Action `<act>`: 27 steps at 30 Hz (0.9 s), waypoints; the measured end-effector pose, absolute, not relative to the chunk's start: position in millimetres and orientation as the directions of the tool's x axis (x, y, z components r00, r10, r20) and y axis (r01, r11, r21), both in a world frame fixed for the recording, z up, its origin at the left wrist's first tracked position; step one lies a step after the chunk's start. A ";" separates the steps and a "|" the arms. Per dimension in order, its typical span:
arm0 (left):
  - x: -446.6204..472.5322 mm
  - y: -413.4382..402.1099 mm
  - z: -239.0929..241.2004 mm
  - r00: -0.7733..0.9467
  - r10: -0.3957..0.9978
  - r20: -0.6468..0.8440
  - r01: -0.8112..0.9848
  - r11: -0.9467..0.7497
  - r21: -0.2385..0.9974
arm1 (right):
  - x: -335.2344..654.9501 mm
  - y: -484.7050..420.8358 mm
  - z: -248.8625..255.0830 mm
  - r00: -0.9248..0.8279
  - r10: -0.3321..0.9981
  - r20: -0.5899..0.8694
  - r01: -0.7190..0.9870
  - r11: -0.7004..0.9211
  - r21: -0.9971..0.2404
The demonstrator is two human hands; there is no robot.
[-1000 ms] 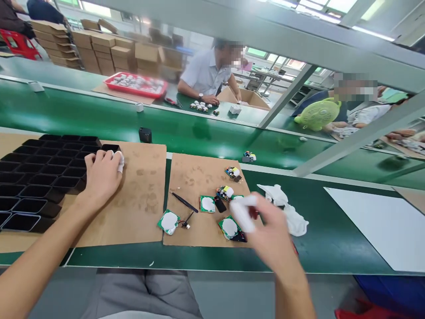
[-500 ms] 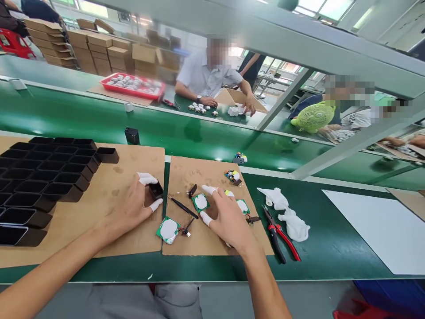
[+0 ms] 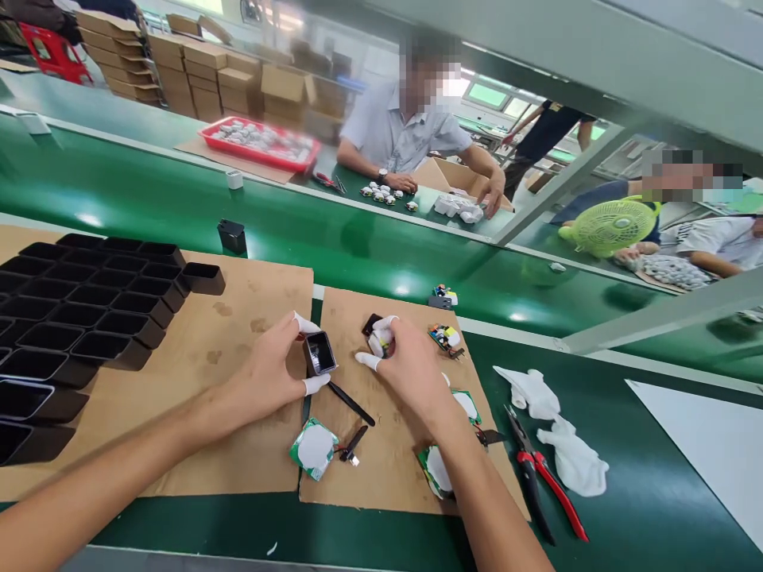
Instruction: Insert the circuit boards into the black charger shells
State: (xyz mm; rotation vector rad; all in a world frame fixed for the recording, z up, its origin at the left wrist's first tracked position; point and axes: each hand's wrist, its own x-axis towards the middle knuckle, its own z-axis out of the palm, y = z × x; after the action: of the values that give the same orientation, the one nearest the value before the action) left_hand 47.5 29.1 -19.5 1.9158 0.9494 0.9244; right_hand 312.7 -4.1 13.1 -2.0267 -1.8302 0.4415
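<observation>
My left hand (image 3: 265, 373), with white finger covers on its thumb and a finger, grips a small black open-ended casing (image 3: 320, 354), its opening turned toward me. My right hand (image 3: 414, 369), also in white finger covers, pinches a small circuit board (image 3: 380, 343) with a dark piece at its far end; the fingers partly hide it. Between the hands lie black tweezers (image 3: 354, 404), one end hidden by the casing and left hand. A green board with a round white pad (image 3: 315, 449) and a wired black piece rests nearer me. Another padded board (image 3: 438, 469) lies partly under my right forearm.
Rows of black casings (image 3: 89, 310) stand on cardboard at left. Red-and-black pliers (image 3: 532, 477) and crumpled white finger covers (image 3: 575, 459) lie at right. Across the green belt (image 3: 334, 238), a person works beside a red tray (image 3: 262, 147). A slanted frame post (image 3: 668, 310) crosses the right side.
My right hand has picked up the circuit board from the cardboard. My left hand has brought the casing rightward, closer to it, and turned its opening toward me. The view has shifted.
</observation>
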 end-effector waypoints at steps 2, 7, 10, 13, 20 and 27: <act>48.4 32.1 -28.2 0.429 0.863 0.265 0.266 -0.401 0.877 | 317.9 -2.8 17.7 0.058 0.998 -0.018 0.850 -0.059 -0.523; 42.7 35.5 -47.2 0.366 0.890 0.271 0.238 -0.371 0.898 | 319.3 -6.8 28.9 0.144 0.977 -0.155 0.861 -0.201 -0.467; 40.4 34.4 -47.3 0.367 0.888 0.278 0.262 -0.385 0.885 | 304.6 -9.8 28.7 0.082 0.982 -0.170 0.899 -0.146 -0.414; 40.0 32.6 -44.1 0.381 0.874 0.303 0.260 -0.415 0.872 | 293.7 -14.0 27.0 0.035 0.996 -0.079 0.947 -0.058 -0.316; 40.4 30.6 -42.8 0.381 0.873 0.305 0.251 -0.416 0.874 | 289.1 -14.9 29.9 0.155 0.969 -0.194 0.976 -0.180 -0.121; 39.6 30.6 -43.5 0.375 0.866 0.330 0.237 -0.434 0.869 | 268.0 -26.4 26.8 0.316 0.899 -0.303 0.946 -0.321 0.035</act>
State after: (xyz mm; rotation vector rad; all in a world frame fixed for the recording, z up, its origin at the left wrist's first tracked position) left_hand 39.6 30.6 -43.5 1.8855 0.9559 1.0625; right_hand 268.0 -26.4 26.8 -2.7087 -1.9300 0.3854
